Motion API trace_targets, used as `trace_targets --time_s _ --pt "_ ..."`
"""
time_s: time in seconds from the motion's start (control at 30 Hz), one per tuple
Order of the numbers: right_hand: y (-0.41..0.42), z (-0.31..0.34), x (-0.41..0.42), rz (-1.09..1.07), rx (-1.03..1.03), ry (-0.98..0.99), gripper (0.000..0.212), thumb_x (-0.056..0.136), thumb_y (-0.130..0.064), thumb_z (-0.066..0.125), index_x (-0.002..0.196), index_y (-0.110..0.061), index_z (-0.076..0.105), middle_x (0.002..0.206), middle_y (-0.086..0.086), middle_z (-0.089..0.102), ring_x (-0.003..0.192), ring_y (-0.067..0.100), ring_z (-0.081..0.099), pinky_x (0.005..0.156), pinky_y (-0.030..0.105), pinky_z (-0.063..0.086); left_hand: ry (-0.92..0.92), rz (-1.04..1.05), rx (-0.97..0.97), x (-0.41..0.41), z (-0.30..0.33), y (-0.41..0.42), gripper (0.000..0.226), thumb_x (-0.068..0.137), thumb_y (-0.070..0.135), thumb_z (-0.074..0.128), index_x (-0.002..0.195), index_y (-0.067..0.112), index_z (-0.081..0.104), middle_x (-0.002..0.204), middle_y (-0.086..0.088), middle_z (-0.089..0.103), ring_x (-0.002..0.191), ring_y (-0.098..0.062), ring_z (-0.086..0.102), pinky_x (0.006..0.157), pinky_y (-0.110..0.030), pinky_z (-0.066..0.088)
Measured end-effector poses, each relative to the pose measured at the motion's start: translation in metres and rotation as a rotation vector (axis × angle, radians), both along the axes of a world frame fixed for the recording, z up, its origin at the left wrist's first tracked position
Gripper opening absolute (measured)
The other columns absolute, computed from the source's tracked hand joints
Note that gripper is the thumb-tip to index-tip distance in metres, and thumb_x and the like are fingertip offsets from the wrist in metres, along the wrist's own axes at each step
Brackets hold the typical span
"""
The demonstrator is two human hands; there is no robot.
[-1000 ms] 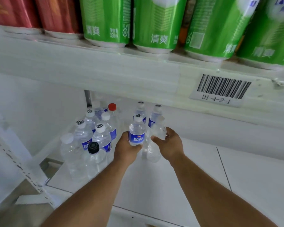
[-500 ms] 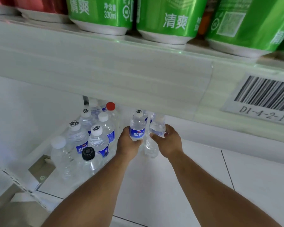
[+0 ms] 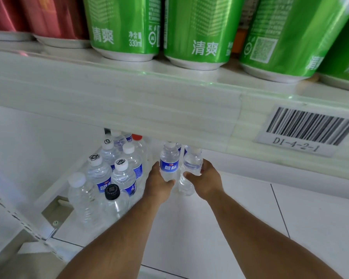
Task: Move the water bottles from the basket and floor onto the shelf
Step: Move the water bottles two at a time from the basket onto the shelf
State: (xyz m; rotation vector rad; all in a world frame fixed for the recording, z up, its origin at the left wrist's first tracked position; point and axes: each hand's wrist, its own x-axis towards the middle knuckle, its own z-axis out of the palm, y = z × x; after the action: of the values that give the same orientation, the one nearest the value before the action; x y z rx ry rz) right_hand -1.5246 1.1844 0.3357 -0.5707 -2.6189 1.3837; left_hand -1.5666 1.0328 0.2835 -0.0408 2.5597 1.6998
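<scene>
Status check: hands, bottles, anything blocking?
Left hand grips blue-label bottle. Right hand grips clear bottle. Both low on the lower shelf. Bottle cluster close left.

Bottle cluster [image 3: 113,178] left of hands [image 3: 159,184]

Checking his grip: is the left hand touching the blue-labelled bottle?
Touching. The head view shows the left hand wrapped round the blue-labelled bottle.
</scene>
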Motion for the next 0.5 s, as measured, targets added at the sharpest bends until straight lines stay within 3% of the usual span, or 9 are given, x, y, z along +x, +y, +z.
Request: trace_targets --time_s 0.13,0.23,0.4,0.5 --pt "-0.007 0.0 0.018 -0.013 0.038 -0.08 0.062 0.084 -0.037 0.072 0.137 -0.017 0.046 0.12 0.001 0.06 0.088 0.014 0.055 0.055 0.015 0.035 -0.063 -0.017 -0.069 0.025 0.004 -0.006 0.089 0.082 0.019 0.075 0.154 0.017 0.022 0.155 -0.004 0.037 0.14 -0.023 0.039 0.111 -0.034 0.039" --pt "-0.018 0.001 0.044 -0.05 0.059 -0.144 0.07 0.089 -0.04 0.067 0.146 -0.013 0.037 0.141 0.006 0.053 0.118 0.025 0.057 0.077 0.024 0.041 -0.089 -0.114 -0.139 0.054 0.01 -0.015 0.083 0.085 0.024 0.069 0.154 0.016 0.023 0.154 -0.006 0.037 0.139 -0.022 0.04 0.111 -0.034 0.038" --pt "-0.044 0.001 0.107 -0.044 0.204 -0.233 0.075 0.093 -0.05 0.056 0.153 -0.014 0.029 0.153 0.006 0.041 0.137 0.026 0.043 0.107 0.033 0.037 -0.068 -0.394 -0.368 0.105 0.024 -0.046 0.076 0.092 0.032 0.059 0.156 0.02 0.019 0.159 -0.004 0.027 0.143 -0.02 0.033 0.113 -0.028 0.031" --pt "-0.065 -0.001 0.147 0.001 0.331 -0.257 0.07 0.095 -0.052 0.05 0.153 -0.017 0.031 0.153 0.003 0.04 0.137 0.025 0.04 0.111 0.034 0.034 0.0 -0.542 -0.523 0.135 0.033 -0.068 0.073 0.092 0.035 0.057 0.155 0.021 0.022 0.161 -0.001 0.025 0.144 -0.021 0.032 0.115 -0.031 0.03"
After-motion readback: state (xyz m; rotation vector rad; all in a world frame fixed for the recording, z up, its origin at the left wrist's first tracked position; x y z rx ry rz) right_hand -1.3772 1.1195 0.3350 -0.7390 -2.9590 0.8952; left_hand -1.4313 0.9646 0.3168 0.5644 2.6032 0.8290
